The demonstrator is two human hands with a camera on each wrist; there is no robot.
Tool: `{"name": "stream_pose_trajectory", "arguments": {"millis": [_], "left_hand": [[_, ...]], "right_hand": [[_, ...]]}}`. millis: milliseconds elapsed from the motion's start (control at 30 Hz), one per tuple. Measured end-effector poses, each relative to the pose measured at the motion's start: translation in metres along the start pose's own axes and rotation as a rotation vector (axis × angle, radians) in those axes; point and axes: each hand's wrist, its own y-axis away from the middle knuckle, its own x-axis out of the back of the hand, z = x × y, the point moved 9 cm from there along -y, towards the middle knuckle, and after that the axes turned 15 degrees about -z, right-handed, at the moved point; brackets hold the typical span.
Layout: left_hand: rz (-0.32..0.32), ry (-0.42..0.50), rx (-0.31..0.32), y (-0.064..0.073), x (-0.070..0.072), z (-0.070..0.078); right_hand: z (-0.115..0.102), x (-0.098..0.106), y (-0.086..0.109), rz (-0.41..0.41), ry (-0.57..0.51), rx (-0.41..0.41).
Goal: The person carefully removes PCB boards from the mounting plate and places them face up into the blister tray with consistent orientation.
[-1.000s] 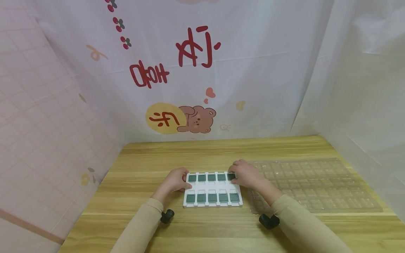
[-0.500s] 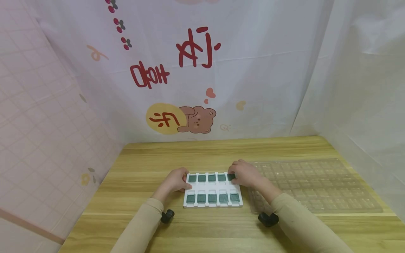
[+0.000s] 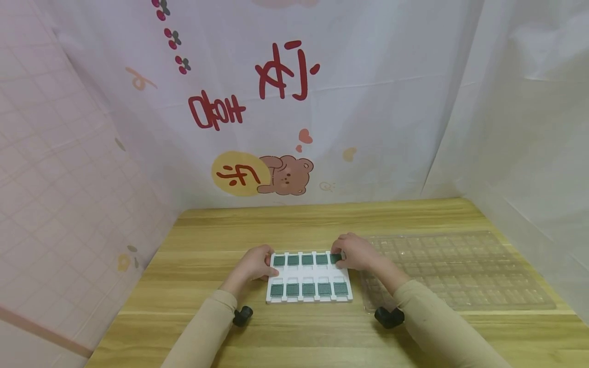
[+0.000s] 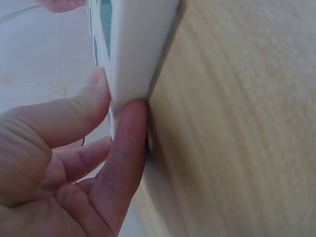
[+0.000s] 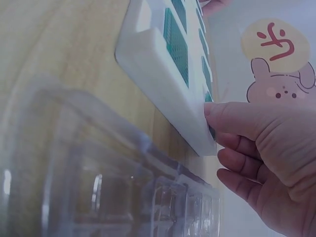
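Transparent tray [image 3: 474,271] beside white tray [image 3: 301,273], partly behind right sleeve [image 3: 444,324]

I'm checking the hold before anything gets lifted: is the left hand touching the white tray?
Touching. The left wrist view shows the left hand meeting the white tray: thumb at its upper edge, a finger against its side.

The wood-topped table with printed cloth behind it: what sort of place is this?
Perhaps a cloth-screened workspace for handwork: printed cloth hangs behind the table, and the left hand holds a white tray of green squares beside a clear compartmented tray.
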Motion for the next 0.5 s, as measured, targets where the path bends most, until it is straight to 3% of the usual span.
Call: {"name": "stream_pose_trajectory", "arguments": {"millis": [500], "left_hand": [[0.000,0.006,-0.007,-0.0005,-0.0007,-0.0048]], "right_hand": [[0.0005,-0.0036,0.0018,0.006,-0.010,-0.026]]}}
